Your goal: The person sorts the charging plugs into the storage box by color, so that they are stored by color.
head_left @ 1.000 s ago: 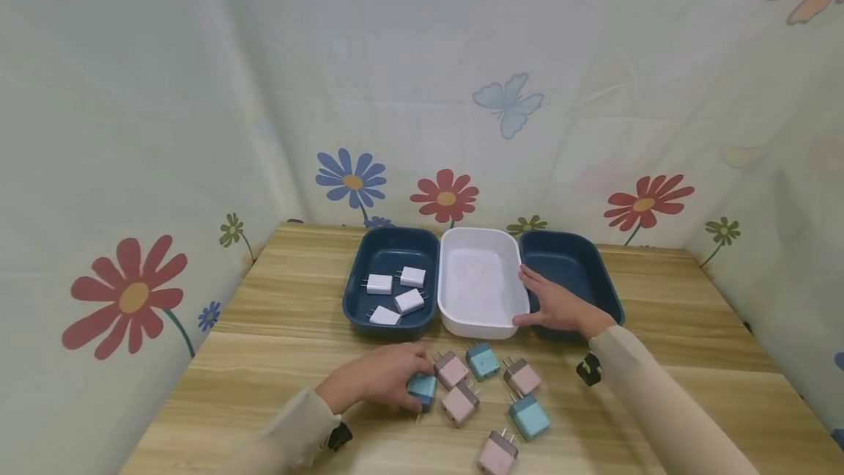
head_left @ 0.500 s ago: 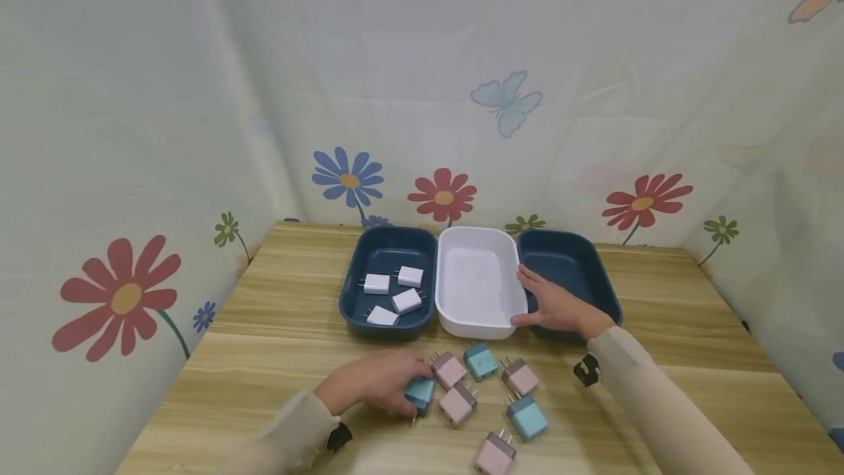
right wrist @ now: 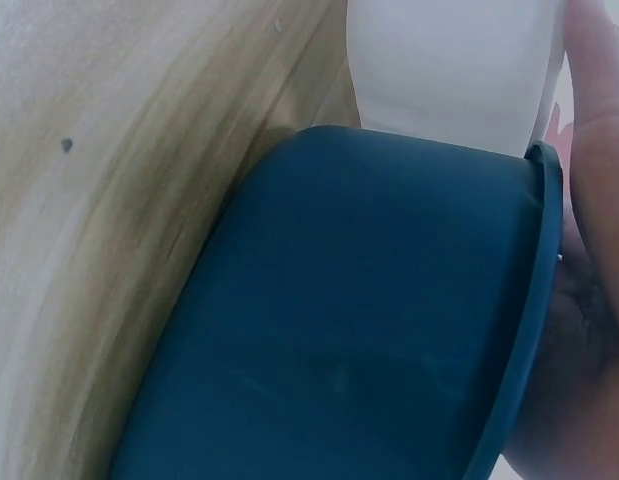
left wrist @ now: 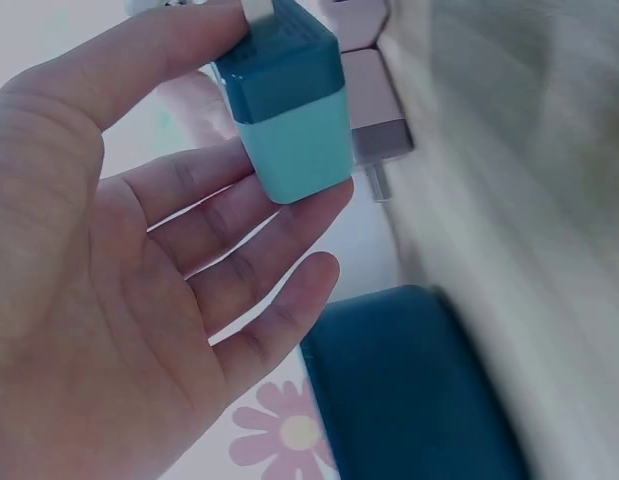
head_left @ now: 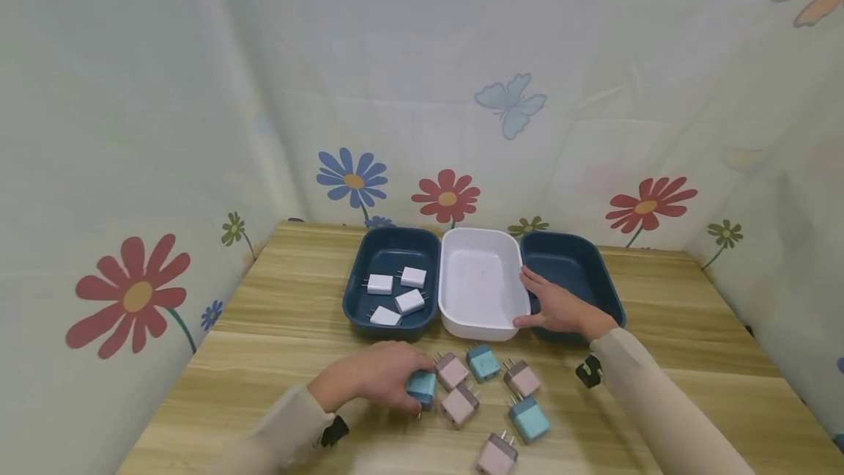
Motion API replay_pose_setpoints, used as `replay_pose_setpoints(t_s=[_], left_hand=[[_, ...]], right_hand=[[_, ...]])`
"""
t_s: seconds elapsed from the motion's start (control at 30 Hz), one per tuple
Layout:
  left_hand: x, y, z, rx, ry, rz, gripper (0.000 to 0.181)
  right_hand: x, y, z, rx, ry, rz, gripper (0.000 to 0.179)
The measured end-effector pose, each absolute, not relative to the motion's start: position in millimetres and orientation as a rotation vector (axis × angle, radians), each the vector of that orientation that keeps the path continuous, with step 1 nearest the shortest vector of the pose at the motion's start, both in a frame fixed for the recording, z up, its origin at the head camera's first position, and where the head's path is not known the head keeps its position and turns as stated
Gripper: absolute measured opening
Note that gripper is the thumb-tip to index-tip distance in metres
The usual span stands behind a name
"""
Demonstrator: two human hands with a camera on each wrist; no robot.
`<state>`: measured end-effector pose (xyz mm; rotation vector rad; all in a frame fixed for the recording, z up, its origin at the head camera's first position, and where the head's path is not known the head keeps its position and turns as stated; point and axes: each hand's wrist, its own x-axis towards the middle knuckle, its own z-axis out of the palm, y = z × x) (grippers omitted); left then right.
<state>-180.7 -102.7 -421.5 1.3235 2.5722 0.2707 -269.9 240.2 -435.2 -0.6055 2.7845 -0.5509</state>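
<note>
My left hand [head_left: 381, 377] pinches a two-tone blue charger plug [head_left: 420, 389] between thumb and fingers, low over the front of the table. In the left wrist view the plug [left wrist: 292, 110] shows a dark blue end and a light teal body, and the thumb presses by its prong. My right hand [head_left: 559, 305] rests on the right rim of the white bin [head_left: 480, 332], thumb and fingers spread. In the right wrist view its thumb [right wrist: 601, 170] lies beside the bins; the other fingers are mostly hidden. Pink plugs [head_left: 451, 371] lie just right of my left hand.
A dark blue bin [head_left: 356, 317] with several white plugs [head_left: 409, 302] stands left of the white bin. Another dark blue bin [head_left: 596, 262] stands on its right. Loose blue plugs [head_left: 529, 418] and pink plugs [head_left: 497, 454] lie in front. A flowered cloth [head_left: 422, 94] hangs behind the table.
Little differs. My left wrist and sleeve have shifted slightly left while the hand keeps the blue plug in nearly the same place. My right hand stays on the white bin's rim.
</note>
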Motion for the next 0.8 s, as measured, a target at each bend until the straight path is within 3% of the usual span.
replay_pose_setpoints(t_s=[0.8], left_hand=[[-218.2,-69.1,-375.9,1.187,2.547,0.268,0.04]], right_hand=[[-270.2,242.6,-434.7,-0.607,2.773,-0.559,0.115]])
